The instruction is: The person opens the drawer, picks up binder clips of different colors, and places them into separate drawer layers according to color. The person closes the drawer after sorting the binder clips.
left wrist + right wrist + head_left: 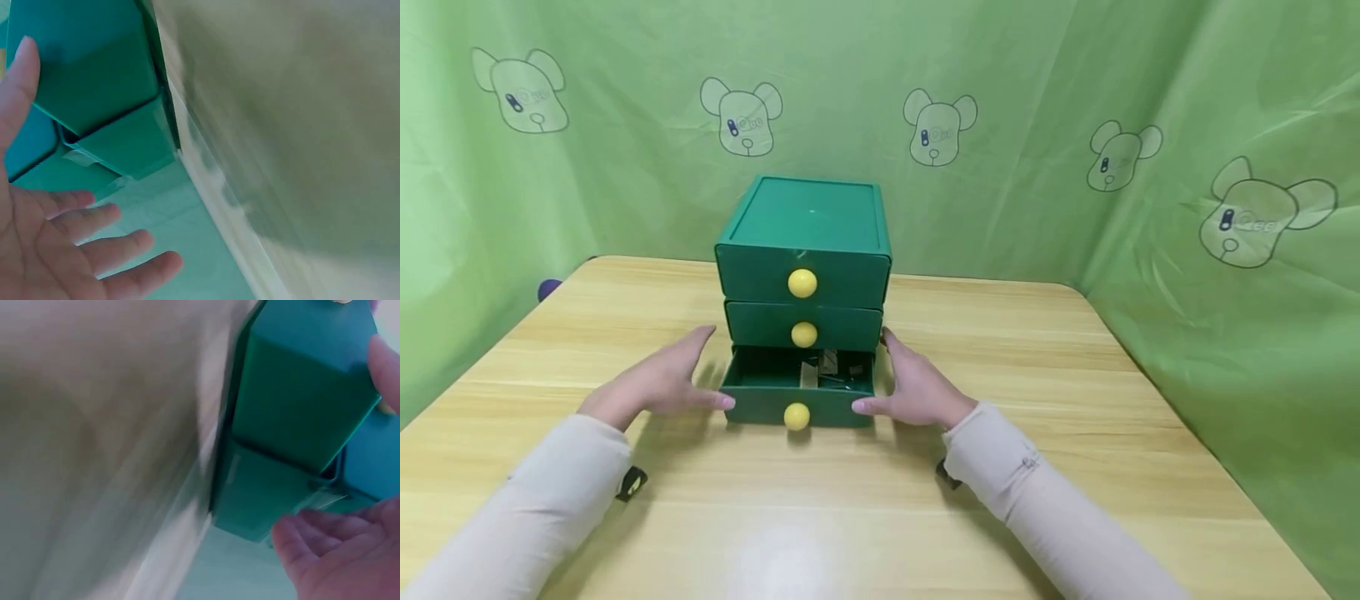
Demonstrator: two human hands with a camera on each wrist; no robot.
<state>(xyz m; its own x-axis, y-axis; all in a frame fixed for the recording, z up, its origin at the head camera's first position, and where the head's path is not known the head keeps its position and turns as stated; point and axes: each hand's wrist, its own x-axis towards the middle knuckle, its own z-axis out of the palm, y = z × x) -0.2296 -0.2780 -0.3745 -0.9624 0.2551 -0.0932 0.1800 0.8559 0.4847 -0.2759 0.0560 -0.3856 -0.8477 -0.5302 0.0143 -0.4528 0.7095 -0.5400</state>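
Note:
A green three-drawer cabinet (820,215) with round yellow knobs stands on the table. Its bottom drawer (760,405) is pulled out, while the two drawers above sit in. Inside the bottom drawer, small pale and dark pieces lie toward the right; their kind is unclear. My left hand (666,379) is beside the drawer's left side, fingers spread, thumb by the front corner. On the opposite side my right hand (917,385) has its thumb at the right front corner and its fingers, loosely bent in the right wrist view, alongside the cabinet. Whether either thumb touches the drawer is hard to tell.
The wooden table (1075,433) extends around the cabinet on both sides and in front. Behind and at the sides hangs a green curtain (1015,100) printed with bear heads. A purple round thing (548,289) shows beyond the table's left edge.

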